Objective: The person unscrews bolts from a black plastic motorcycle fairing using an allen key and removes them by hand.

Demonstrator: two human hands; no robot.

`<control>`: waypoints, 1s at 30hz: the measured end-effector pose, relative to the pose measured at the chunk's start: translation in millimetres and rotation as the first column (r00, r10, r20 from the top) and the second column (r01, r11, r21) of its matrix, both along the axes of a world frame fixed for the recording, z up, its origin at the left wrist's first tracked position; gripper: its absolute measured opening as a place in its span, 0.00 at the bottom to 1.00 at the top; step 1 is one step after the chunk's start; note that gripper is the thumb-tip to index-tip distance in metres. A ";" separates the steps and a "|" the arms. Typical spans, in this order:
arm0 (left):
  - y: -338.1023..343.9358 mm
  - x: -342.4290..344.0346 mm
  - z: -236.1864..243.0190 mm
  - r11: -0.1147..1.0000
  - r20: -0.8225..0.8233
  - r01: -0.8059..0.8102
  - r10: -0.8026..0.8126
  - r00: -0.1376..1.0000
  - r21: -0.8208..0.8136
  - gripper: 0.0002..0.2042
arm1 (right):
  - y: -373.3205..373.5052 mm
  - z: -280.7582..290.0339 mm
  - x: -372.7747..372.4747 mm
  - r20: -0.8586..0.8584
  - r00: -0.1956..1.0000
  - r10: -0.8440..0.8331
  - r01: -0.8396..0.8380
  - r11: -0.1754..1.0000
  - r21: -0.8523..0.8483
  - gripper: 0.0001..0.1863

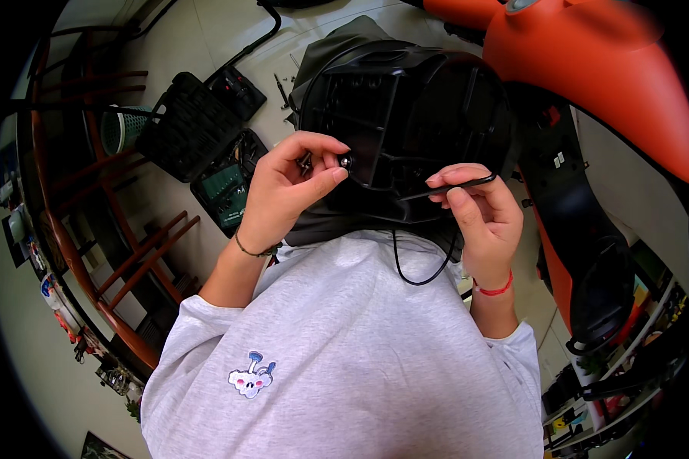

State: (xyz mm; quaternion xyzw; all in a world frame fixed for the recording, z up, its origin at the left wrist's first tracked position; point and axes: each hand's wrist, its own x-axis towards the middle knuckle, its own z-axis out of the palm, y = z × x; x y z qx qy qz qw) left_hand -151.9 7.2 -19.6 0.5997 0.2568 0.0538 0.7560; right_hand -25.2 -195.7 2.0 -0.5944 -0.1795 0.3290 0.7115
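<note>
My left hand (295, 172) pinches a small dark round piece with a shiny centre (344, 161) between thumb and fingertips; its exact kind is too small to tell. A thin black bent rod (459, 185) is held in my right hand (486, 214), its narrow end pointing left. Both hands are over the near part of a large black plastic housing (436, 99) with ribs and compartments, in front of my body. From its near edge a black cable (415, 282) hangs in a loop over my shirt.
An open black tool case (187, 126) with green inserts lies on the floor to the left, near a pale green basket (122, 130) and a wooden rack (142, 256). Small tools (282, 90) lie beyond the case. A large orange body panel (589, 69) stands at the right.
</note>
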 end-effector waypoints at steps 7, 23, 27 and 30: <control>3.3 -5.2 -3.6 0.902 -0.061 -0.238 0.232 0.971 -0.361 0.06 | 51.1 27.5 18.1 0.356 0.930 0.092 -0.104 0.994 0.016 0.07; 10.2 -0.1 9.0 0.908 0.252 -0.284 0.366 0.896 -0.308 0.13 | 118.8 15.9 35.3 0.821 0.354 0.447 -0.373 0.873 -0.315 0.08; 11.8 4.3 10.5 0.905 0.285 -0.309 0.391 0.875 -0.294 0.12 | 121.9 18.9 36.2 0.810 0.356 0.467 -0.379 0.864 -0.332 0.08; 17.8 2.0 8.5 0.920 0.317 -0.279 0.361 0.877 -0.276 0.10 | 122.7 21.4 37.0 0.786 0.361 0.502 -0.404 0.844 -0.353 0.08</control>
